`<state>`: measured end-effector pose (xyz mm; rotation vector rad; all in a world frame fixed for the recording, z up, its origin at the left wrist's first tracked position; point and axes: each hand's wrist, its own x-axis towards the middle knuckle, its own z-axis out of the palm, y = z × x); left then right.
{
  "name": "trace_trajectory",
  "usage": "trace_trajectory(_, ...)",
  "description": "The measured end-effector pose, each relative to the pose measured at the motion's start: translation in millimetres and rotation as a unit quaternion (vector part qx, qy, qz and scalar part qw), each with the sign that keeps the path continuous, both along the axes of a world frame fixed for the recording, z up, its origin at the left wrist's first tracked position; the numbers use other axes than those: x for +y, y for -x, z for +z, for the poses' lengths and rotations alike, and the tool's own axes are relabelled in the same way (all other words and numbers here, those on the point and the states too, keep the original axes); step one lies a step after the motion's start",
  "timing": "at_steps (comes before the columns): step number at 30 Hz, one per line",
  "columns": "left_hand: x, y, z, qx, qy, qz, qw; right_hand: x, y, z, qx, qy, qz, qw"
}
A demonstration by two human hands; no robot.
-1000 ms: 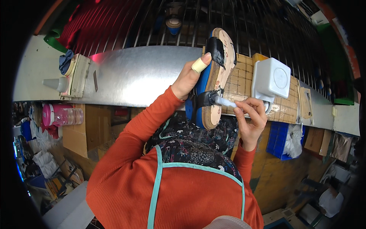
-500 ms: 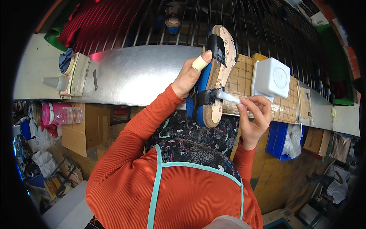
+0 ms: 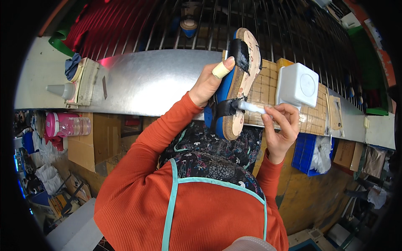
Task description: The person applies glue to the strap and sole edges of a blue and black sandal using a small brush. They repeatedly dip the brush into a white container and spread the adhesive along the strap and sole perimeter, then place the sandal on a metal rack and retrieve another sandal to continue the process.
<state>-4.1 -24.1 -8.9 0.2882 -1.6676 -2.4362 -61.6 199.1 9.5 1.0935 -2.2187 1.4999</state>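
My left hand (image 3: 208,81) grips the side of an unfinished sandal (image 3: 247,79) on a blue last, its pale sole side facing up. Yellowish tape wraps that thumb. Two black straps fold over the sandal's underside edges, and cork shows along its rim. Between the thumb and fingers of my right hand (image 3: 282,127) is a slim white brush (image 3: 252,108). Its tip meets the sole beside the lower black strap (image 3: 226,107); the bristles are too small to make out. A white square container (image 3: 303,85) stands just beyond my right hand.
Under the container lies a tape-covered board (image 3: 312,113) on the metal bench (image 3: 138,79). Past the bench, metal rollers (image 3: 167,25) carry another blue-lasted shoe (image 3: 189,27). A blue crate (image 3: 304,152) sits below at right; a pink-lidded jar (image 3: 69,125) stands at left.
My right hand and the brush have shifted very slightly, with the tip still at the lower strap. My left hand and the sandal barely move. A person at the far right has moved.
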Motion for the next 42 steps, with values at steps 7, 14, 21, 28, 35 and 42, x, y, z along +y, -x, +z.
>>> trace_trajectory(7, 2, 3, -2, 0.0, -0.035, -0.013, 0.999, 8, 14, 8, -0.038, -0.013, 0.135, 0.99)
trace_trajectory(14, 1, 9, -3, 0.018, -0.08, 0.003, 0.997, -12, 6, -8, -0.022, 0.029, -0.011, 0.999)
trace_trajectory(21, -11, 1, -4, 0.014, -0.071, 0.108, 0.992, 14, -24, -3, -0.198, 0.029, 0.081, 0.977)
trace_trajectory(28, -12, -7, 2, -0.003, 0.006, 0.164, 0.987, 7, -34, -3, -0.112, -0.04, -0.019, 0.993)
trace_trajectory(35, -11, -10, 3, -0.015, 0.04, 0.187, 0.982, -5, -35, -4, -0.03, -0.063, -0.05, 0.996)
trace_trajectory(42, -14, -10, -4, 0.002, 0.068, 0.191, 0.979, -10, -35, -2, 0.073, -0.095, -0.086, 0.989)
